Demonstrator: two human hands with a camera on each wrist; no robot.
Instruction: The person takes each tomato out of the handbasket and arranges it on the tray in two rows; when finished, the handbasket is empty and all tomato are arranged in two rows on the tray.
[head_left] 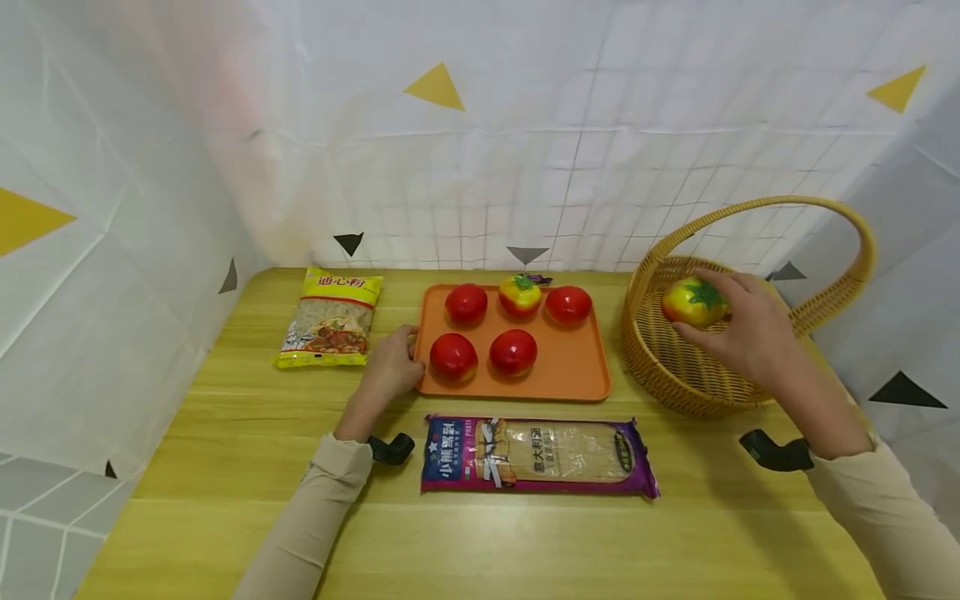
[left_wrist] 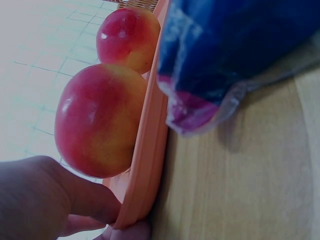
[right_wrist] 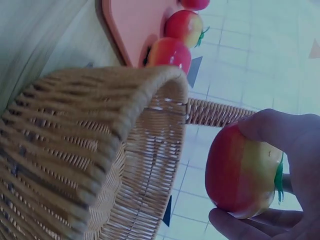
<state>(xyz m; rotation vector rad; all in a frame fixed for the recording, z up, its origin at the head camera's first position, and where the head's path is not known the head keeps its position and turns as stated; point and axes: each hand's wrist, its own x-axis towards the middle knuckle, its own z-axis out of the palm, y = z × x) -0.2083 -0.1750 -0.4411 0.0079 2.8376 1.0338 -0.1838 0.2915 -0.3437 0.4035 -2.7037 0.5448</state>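
Note:
My right hand holds a red-and-yellow tomato with green leaves on top, over the wicker basket. In the right wrist view, thumb and fingers grip that tomato from its leafy side, beside the basket's rim. At the orange tray's left edge, my left hand pinches the rim, as the left wrist view also shows. On the tray lie several red tomatoes in two rows; one in the back row, a yellow-red tomato, shows green leaves.
A purple-and-blue pasta pack lies in front of the tray. Left of it, a yellow bag of macaroni lies flat. The basket's tall handle arches up at the right. A white patterned sheet hangs behind the wooden table.

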